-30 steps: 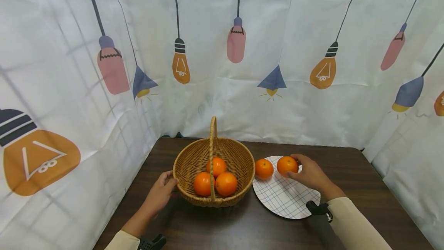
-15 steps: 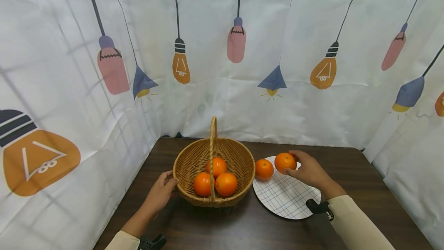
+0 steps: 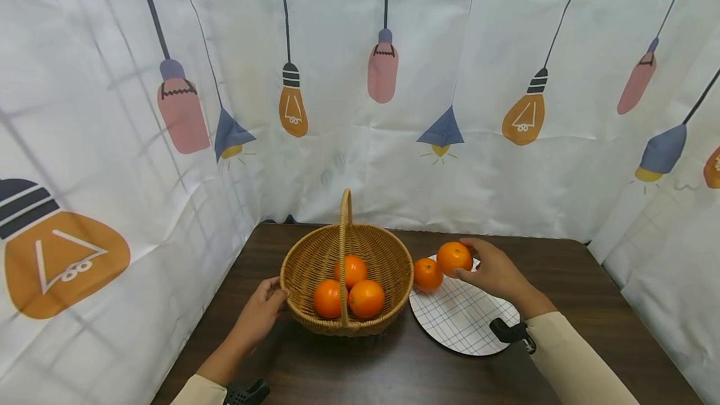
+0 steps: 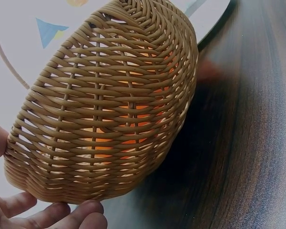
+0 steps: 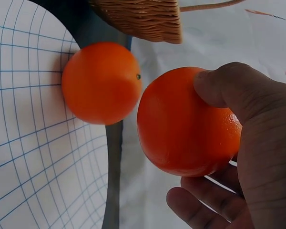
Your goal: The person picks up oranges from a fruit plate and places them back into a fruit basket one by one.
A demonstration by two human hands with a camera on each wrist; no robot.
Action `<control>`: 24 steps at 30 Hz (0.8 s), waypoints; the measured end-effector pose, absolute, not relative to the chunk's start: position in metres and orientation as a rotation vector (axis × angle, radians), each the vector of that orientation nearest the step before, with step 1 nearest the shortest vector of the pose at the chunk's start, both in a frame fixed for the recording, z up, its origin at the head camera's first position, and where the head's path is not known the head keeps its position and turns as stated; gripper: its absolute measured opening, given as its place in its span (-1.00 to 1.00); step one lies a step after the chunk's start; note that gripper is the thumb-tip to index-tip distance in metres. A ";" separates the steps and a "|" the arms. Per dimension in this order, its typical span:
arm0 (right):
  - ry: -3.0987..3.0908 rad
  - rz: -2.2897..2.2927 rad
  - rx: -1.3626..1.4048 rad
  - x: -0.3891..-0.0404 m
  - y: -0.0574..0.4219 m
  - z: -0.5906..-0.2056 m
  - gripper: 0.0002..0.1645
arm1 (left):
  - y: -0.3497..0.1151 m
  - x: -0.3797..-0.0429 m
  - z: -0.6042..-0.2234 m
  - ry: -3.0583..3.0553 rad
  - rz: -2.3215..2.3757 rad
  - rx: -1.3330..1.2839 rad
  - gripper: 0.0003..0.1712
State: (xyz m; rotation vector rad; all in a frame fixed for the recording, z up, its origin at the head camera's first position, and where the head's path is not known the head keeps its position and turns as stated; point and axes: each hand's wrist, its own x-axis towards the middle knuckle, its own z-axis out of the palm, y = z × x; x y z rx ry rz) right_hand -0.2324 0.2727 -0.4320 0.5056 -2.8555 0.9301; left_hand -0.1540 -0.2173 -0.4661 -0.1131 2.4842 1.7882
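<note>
My left hand grips the left rim of a round wicker basket, thumb at the rim and fingers along the outside wall. Inside the basket lie three oranges, glimpsed through the weave in the left wrist view. Between thumb and fingers of my right hand is another orange, raised above a white plate with blue grid lines. One more orange rests on that plate, at its left edge close to the basket.
Everything stands on a dark brown wooden table. The basket's tall arched handle rises over its middle. White curtains printed with lamps and bulbs enclose the back and sides.
My right hand has lifted the orange off the plate and carried it slightly up and left, towards the basket. My left hand and the basket have stayed in place.
</note>
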 end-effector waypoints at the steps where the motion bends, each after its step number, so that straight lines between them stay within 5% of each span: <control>1: -2.853 0.930 0.509 -0.233 0.272 -0.431 -0.05 | -0.218 -0.154 -0.466 2.481 1.792 -0.107 -0.31; 24: -2.820 0.954 0.585 -0.237 0.245 -0.415 -0.09 | -0.216 -0.152 -0.465 2.482 1.804 -0.119 -0.32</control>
